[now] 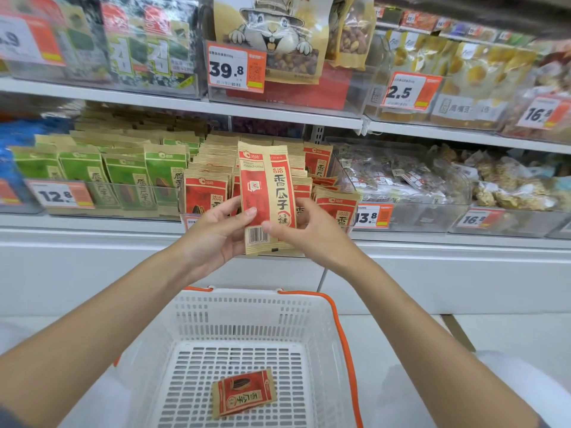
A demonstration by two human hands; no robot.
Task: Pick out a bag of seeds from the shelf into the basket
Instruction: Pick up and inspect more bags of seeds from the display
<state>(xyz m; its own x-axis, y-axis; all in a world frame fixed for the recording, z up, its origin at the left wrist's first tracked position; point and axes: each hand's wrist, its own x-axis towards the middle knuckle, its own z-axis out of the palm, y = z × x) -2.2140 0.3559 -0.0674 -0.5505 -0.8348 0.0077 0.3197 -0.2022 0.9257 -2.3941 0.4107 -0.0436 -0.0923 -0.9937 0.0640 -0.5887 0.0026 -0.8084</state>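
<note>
Far to the left of the left hand, a row of green seed bags point(123, 177) stands upright in a clear bin, with a 12.8 price tag point(58, 196) on the bin's front. Just beyond the left hand, red seed bags point(205, 196) are packed in the next bin on the same shelf point(92, 223).

The left hand point(216, 233) grips the lower left edge of a tall red seed bag point(267, 196). Its thumb lies on the printed front and its fingers are curled behind. The bag is upright between the two hands, its barcode end down. It is lifted clear in front of the red row and is not in the basket.

The right hand point(312, 233) pinches the same bag at its lower right. Its thumb tip is beside the barcode and its fingers are wrapped round the back edge.

Below both hands is a white plastic basket point(247, 296) with orange handles. A small red seed packet point(244, 393) lies flat on its slotted floor, tilted slightly.

Right of the right hand, a 13.8 price tag point(370, 216) hangs on the bin front. Beyond it are clear-wrapped snacks point(401, 177) piled in another bin.

Above the hands, on the higher shelf, a squirrel-printed nut bag point(275, 32) stands behind a 39.8 price tag point(234, 69).
</note>
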